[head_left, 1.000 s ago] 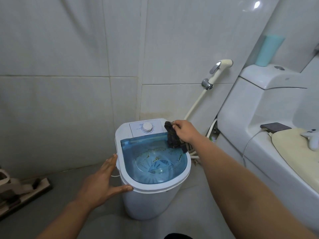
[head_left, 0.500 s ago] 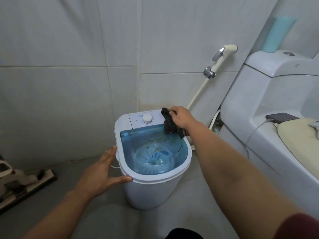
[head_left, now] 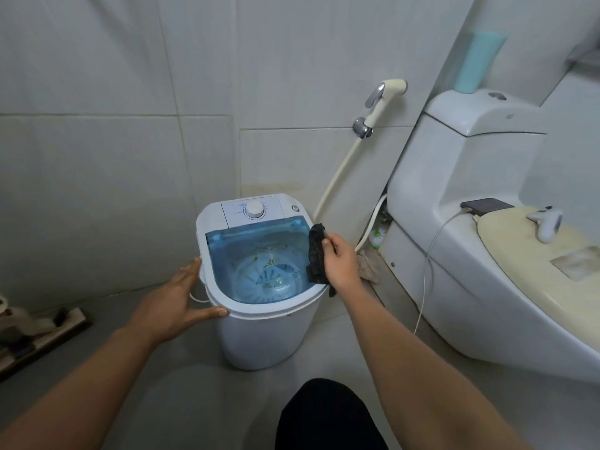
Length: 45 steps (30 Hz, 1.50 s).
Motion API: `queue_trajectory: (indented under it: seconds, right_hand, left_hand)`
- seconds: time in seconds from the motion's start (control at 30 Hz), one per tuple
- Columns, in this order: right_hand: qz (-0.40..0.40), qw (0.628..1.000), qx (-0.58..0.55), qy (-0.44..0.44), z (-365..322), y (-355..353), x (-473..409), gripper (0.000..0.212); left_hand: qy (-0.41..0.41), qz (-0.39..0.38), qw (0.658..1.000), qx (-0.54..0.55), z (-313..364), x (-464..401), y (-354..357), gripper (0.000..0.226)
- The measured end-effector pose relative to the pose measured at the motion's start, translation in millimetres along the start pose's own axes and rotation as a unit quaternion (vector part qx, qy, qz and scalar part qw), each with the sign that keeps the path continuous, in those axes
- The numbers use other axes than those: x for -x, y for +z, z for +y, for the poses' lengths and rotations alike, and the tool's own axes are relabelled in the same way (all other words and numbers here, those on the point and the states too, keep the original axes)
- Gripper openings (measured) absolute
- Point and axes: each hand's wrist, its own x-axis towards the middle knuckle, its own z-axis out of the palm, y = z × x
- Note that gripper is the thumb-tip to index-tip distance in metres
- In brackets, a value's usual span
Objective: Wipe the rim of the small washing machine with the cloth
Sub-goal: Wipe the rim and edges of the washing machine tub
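- Tiled bathroom wall [head_left: 113, 157] and grey floor [head_left: 181, 401], toilet [head_left: 454, 254] just right.
- Small washing machine [head_left: 266, 339] on the floor near the corner, blue tub open.
- Left hand [head_left: 172, 300] spread flat against the near-left rim, gripping nothing, probably steadying.
- Right hand [head_left: 341, 264] closed around the dark cloth [head_left: 316, 254], pressed on the right rim for wiping.

To your right stands a white ceramic toilet [head_left: 461, 254] with a cream-coloured closed lid [head_left: 532, 251]; a white game controller [head_left: 547, 222] lies on that lid, and a dark flat phone [head_left: 487, 205] with a white cable [head_left: 431, 254] rests just behind it. A tall turquoise plastic bottle [head_left: 480, 60] stands on the cistern. You have a cream bidet sprayer [head_left: 384, 99] with its hose on the tiled wall [head_left: 97, 125], and a dark-edged floor brush [head_left: 42, 332] at far left.
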Motion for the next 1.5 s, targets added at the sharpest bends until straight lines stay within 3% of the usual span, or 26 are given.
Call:
queue_trajectory:
  seconds: [0.3, 0.4, 0.5, 0.67, 0.93, 1.03, 1.23, 1.5]
  right_hand:
    - [0.142, 0.985, -0.073, -0.057, 13.8, 33.2, 86.2, 0.036]
    - [0.154, 0.980, -0.105, -0.069, 17.4, 48.2, 111.1, 0.036]
    - [0.139, 0.981, -0.086, -0.104, 23.9, 57.6, 132.6, 0.037]
    - [0.067, 0.967, 0.029, -0.245, 32.9, 73.9, 159.9, 0.040]
    - [-0.018, 0.899, 0.190, -0.394, 23.2, 99.8, 173.4, 0.041]
    - [-0.024, 0.882, 0.216, -0.419, 17.0, 112.2, 171.3, 0.040]
    - [-0.050, 0.859, 0.247, -0.445, 2.6, 124.7, 161.1, 0.036]
    - [-0.138, 0.886, 0.271, -0.351, -47.7, 141.4, 128.8, 0.041]
  left_hand:
    - [-0.002, -0.004, 1.000, -0.010, 1.3, 1.7, -1.7, 0.136]
    - [-0.002, 0.000, 1.000, -0.010, -0.2, 2.1, -0.6, 0.135]
    - [0.003, 0.005, 1.000, -0.005, -1.0, 2.2, 0.3, 0.132]
    - [0.006, 0.014, 1.000, -0.012, 1.8, 3.7, -0.3, 0.126]
    - [-0.008, 0.006, 1.000, 0.003, -1.7, 5.8, 3.7, 0.136]
    - [-0.008, 0.005, 1.000, 0.002, -6.7, 4.4, 6.9, 0.138]
    - [-0.003, -0.003, 1.000, -0.001, -12.4, 2.2, 7.9, 0.119]
    - [0.023, 0.009, 0.999, 0.034, -28.6, -0.2, 15.9, 0.103]
